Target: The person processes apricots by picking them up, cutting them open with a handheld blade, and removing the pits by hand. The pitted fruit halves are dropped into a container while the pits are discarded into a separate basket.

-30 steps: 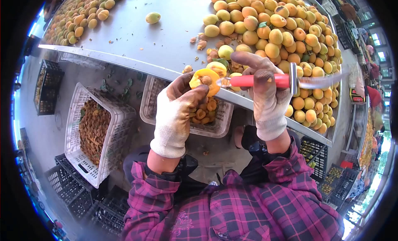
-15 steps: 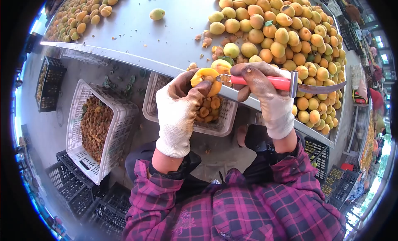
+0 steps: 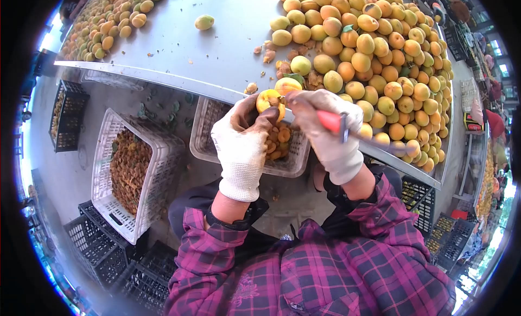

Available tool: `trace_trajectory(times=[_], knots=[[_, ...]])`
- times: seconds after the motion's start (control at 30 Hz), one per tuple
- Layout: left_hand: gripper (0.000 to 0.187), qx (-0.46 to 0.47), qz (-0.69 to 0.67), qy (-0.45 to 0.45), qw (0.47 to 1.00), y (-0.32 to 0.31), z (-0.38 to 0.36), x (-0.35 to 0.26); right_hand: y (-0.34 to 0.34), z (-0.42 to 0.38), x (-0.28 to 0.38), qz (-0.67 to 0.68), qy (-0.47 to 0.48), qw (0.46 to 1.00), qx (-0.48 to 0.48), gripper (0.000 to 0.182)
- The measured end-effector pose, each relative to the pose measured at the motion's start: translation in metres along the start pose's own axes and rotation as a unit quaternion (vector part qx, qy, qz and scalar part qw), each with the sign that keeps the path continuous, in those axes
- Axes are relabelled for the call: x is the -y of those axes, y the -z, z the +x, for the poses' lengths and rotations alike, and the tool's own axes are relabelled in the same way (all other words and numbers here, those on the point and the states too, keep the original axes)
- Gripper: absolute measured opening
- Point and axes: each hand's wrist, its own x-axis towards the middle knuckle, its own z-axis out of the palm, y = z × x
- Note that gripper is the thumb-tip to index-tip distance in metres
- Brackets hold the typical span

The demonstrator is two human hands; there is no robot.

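Note:
My left hand (image 3: 242,139), in a stained white glove, is closed on a cut apricot (image 3: 266,101) with its orange flesh showing. My right hand (image 3: 329,134), gloved too, grips a red-handled knife (image 3: 329,121). The knife's curved blade points back to the right, blurred by motion. At its other end a small metal tip meets the flesh of the apricot; the tip is partly hidden by my fingers. Just behind the held fruit, another apricot (image 3: 287,86) sits at the table's edge. Below my hands, a crate (image 3: 296,166) holds apricot halves.
A large heap of apricots (image 3: 374,61) covers the right of the metal table (image 3: 179,44); a second heap (image 3: 116,20) lies at far left. Apricot stones (image 3: 130,172) fill a tilted white crate (image 3: 146,199). Black crates (image 3: 97,242) stand on the floor.
My right hand has turned, swinging the knife's handle and blade downward at the right. The knife tip stays at the apricot in my left hand, which has shifted slightly right.

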Motion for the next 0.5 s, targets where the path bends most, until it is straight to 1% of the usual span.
trace_trajectory(times=[0.03, 0.07, 0.1, 0.17, 0.2, 0.33, 0.47, 0.5], knots=[[0.030, -0.004, -0.035, -0.002, 0.999, -0.001, 0.000, -0.001, -0.001, -0.001, 0.000, 0.100, -0.121, 0.987, -0.020, 0.016], [0.029, -0.012, -0.033, 0.002, 0.999, -0.001, 0.001, -0.003, 0.003, 0.001, 0.003, 0.200, -0.212, 0.956, -0.021, 0.019], [0.029, -0.010, -0.034, 0.002, 0.999, 0.000, 0.002, -0.005, 0.007, 0.004, 0.006, 0.199, -0.211, 0.957, -0.022, 0.019], [0.031, -0.007, -0.022, 0.044, 0.999, 0.004, 0.003, -0.007, 0.016, 0.009, 0.006, 0.213, -0.261, 0.941, 0.026, 0.021], [0.033, 0.016, -0.031, 0.024, 0.999, 0.007, 0.004, -0.004, 0.018, 0.008, 0.002, 0.222, -0.253, 0.941, 0.035, 0.023], [0.034, 0.021, -0.070, 0.046, 0.996, 0.007, 0.005, -0.003, 0.018, 0.010, 0.001, 0.277, -0.247, 0.928, 0.017, 0.025], [0.036, 0.027, -0.081, 0.048, 0.995, 0.006, 0.004, -0.010, 0.016, 0.009, 0.002, 0.279, -0.263, 0.924, 0.004, 0.029], [0.036, 0.035, -0.080, 0.051, 0.995, 0.006, 0.004, -0.012, 0.017, 0.010, -0.004, 0.324, -0.286, 0.902, -0.011, 0.030]])
